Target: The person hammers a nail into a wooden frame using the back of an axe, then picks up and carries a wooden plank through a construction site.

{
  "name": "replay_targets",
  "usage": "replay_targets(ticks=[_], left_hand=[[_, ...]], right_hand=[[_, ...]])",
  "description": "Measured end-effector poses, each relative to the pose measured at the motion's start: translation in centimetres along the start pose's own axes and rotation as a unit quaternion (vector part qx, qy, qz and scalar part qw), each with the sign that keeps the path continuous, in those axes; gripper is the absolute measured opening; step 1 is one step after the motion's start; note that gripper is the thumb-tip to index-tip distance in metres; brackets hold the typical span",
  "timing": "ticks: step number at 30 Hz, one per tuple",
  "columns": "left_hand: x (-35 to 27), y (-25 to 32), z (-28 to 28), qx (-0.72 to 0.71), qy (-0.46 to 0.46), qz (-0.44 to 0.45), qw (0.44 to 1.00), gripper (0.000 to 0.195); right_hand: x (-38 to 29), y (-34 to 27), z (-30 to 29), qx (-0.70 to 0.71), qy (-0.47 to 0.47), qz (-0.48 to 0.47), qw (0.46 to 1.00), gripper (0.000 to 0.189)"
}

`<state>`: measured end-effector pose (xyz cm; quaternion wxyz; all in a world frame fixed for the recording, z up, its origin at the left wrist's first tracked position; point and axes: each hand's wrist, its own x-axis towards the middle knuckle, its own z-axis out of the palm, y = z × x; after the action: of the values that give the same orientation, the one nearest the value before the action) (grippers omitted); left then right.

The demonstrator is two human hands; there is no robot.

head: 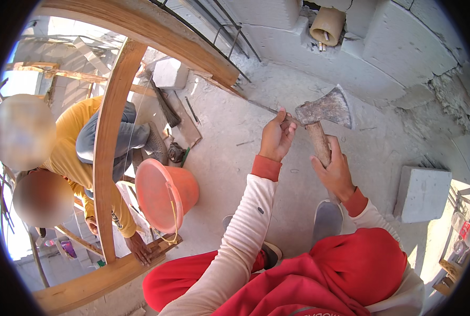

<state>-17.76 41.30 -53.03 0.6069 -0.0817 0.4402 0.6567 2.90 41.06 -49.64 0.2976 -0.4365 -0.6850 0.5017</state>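
My right hand [333, 172] is wrapped around the wooden handle of a hatchet [324, 108], whose worn, stained metal head points up and to the right. In my left hand [276, 136], a thin strip [264, 106], apparently wood, is pinched between thumb and fingers. One end of the strip lies close against the hatchet head near the handle; whether they touch I cannot tell. Its other end runs up and left toward a timber beam [187, 39]. Both hands are above the dusty concrete floor [235, 158].
An orange bucket [189, 185] lies tilted at left, beside an upright timber [108, 158]. Behind it a person in a yellow top [78, 118] crouches, one hand on a lower beam [100, 278]. A pale block [422, 193] sits right; rebar [235, 39] stands near the wall.
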Motion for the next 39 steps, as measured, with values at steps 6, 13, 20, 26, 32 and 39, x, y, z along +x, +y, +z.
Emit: replay_targets(ticks=[6,13,20,26,32,39], left_hand=[[-5.0,-0.9,-6.9,0.221,0.035,-0.018,0.975,0.030],[-11.6,0.9,-13.4,0.644,-0.022,-0.191,0.740,0.043],[-19.3,14.1,-4.5,0.630,0.284,0.416,0.591,0.022],[-20.7,27.1,0.1,0.638,0.265,0.656,0.304,0.019],[-19.8,31.5,-0.3,0.703,0.298,0.621,0.177,0.035],[-19.5,32.7,-1.5,0.751,0.445,0.451,0.184,0.066]], right_hand=[[1.3,-2.6,-2.9,0.067,-0.138,0.164,0.974,0.048],[3.8,-0.9,-0.9,-0.016,-0.306,0.011,0.952,0.053],[4.4,2.6,5.0,-0.213,-0.305,-0.157,0.915,0.044],[6.4,1.8,10.8,-0.221,-0.277,-0.275,0.894,0.044],[8.9,0.6,13.6,-0.218,-0.236,-0.359,0.876,0.046],[13.9,1.8,16.5,-0.292,-0.226,-0.393,0.843,0.041]])
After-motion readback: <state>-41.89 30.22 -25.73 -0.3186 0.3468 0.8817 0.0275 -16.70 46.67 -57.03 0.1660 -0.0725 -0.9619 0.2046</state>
